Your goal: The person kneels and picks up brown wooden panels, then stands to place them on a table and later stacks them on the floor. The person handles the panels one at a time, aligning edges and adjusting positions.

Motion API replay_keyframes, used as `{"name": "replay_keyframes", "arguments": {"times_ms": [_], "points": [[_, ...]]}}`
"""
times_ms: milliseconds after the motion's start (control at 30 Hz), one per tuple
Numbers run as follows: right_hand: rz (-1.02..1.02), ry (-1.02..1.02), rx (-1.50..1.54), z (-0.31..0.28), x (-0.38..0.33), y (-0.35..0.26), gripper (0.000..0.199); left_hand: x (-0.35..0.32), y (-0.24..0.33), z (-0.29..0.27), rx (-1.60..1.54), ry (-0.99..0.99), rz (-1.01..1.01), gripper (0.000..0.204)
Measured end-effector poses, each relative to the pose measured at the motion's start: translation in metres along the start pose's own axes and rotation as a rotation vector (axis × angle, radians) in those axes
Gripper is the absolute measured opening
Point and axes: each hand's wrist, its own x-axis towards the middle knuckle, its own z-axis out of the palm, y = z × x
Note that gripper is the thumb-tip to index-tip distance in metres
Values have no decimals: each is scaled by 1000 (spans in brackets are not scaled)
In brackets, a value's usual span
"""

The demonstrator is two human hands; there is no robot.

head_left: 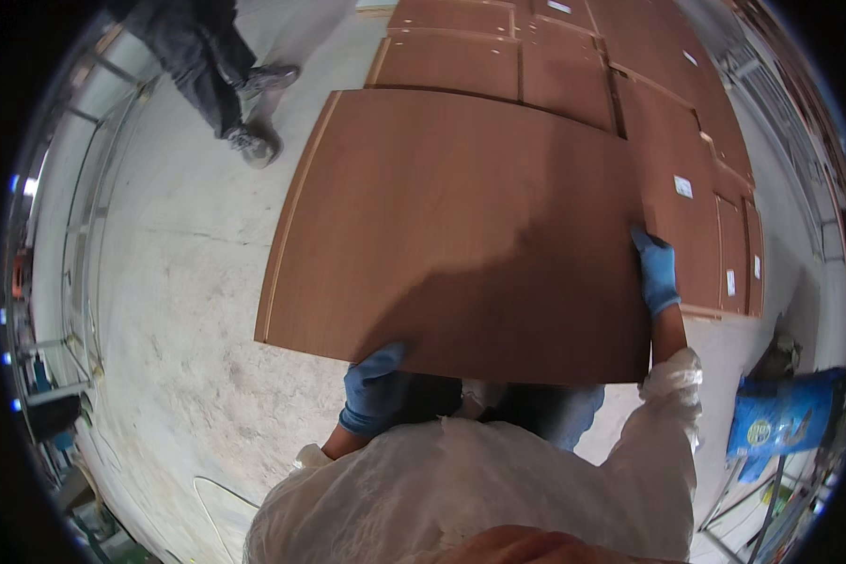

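Observation:
A large brown wood panel [461, 226] is held out flat in front of my body, with a pale grooved strip along its left edge. My left hand [374, 385], in a blue glove, grips the near edge left of its middle, thumb on top and the other fingers hidden below. On the right edge, my right hand [656, 268], gloved the same way, is closed with its thumb over the top face. My shadow falls across the panel. Beyond and to the right, more brown panels [573, 89] lie stacked, some bearing white labels.
A person in dark trousers [202, 75] stands at the far left on the grey concrete floor [188, 244]. Metal racks [85, 226] line the left side. At the right, a blue bag [785, 414] hangs on a metal frame. A pale cable [211, 512] lies at the lower left.

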Motion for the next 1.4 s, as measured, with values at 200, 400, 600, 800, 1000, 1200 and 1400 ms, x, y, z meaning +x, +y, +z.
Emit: {"name": "replay_keyframes", "arguments": {"times_ms": [200,400,600,800,1000,1200,1400], "points": [[2,-35,-25,-8,-3,2,40,-3,-4,2,195,-10,91,26],[39,-13,-71,-4,-4,-4,38,-2,2,17,68,70,189,12],[26,-45,-39,-10,-6,4,41,1,12,24,-128,47,7,21],[4,-38,-64,-9,-5,4,45,7,31,38,-671,-7,-275,57],[127,-53,-48,-9,-13,-8,48,8,35,43,-640,-14,-286,82],[136,-53,-35,-8,-12,-11,48,7,23,37,-605,-1,-286,82],[81,-51,-51,-8,-12,-9,47,7,23,36,-479,12,-222,80]]}}
